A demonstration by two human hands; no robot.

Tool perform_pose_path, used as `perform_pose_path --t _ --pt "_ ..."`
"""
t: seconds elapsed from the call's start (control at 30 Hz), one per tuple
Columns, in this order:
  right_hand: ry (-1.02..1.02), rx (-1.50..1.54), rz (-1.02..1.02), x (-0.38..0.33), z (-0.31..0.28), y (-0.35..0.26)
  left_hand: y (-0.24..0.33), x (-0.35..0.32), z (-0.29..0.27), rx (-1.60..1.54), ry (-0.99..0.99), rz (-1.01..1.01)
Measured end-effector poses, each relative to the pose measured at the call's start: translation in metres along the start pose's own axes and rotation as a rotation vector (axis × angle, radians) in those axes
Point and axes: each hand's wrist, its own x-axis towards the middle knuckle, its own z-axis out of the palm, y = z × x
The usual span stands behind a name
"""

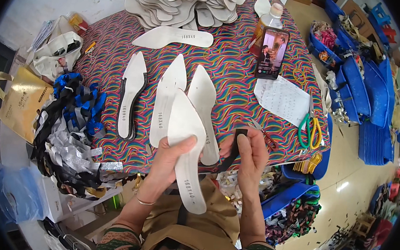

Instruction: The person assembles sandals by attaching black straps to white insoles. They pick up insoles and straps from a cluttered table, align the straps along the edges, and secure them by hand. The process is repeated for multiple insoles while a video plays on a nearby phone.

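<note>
My left hand [168, 159] grips a white shoe insole [189, 117], thumb on top and pointed end away from me. In my right hand [253, 155], a black strip [227, 163] is pinched between thumb and fingers, its tail hanging down beside the insole. Two more white insoles, one on the left [163, 98] and one on the right [204, 95], lie on the table just beyond the held one. Further left rests a small stack of insoles with black edging [129, 98]. Another insole [174, 37] lies crosswise in front of a large insole pile [164, 10].
A patterned cloth covers the table [232, 99]. To the right are a propped phone [272, 53], a bottle [270, 18], a paper sheet [282, 99], scissors [313, 131] and a small red-handled tool [269, 139]. Strip bundles [70, 133] hang at the left edge; blue bins [374, 91] stand beyond.
</note>
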Motion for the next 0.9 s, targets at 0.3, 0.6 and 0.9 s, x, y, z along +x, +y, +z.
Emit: perform_pose_path --t 0.3,0.6,0.9 --pt "-0.066 -0.197 -0.185 -0.015 -0.004 0.003 -0.012 -0.036 0.014 0.221 -0.022 0.164" --pt "-0.133 -0.144 -0.151 -0.026 -0.006 -0.006 -0.010 -0.048 0.012 0.349 -0.066 0.215" --pt "-0.140 -0.081 -0.115 -0.033 -0.005 -0.010 -0.009 -0.048 0.009 0.375 -0.096 0.195"
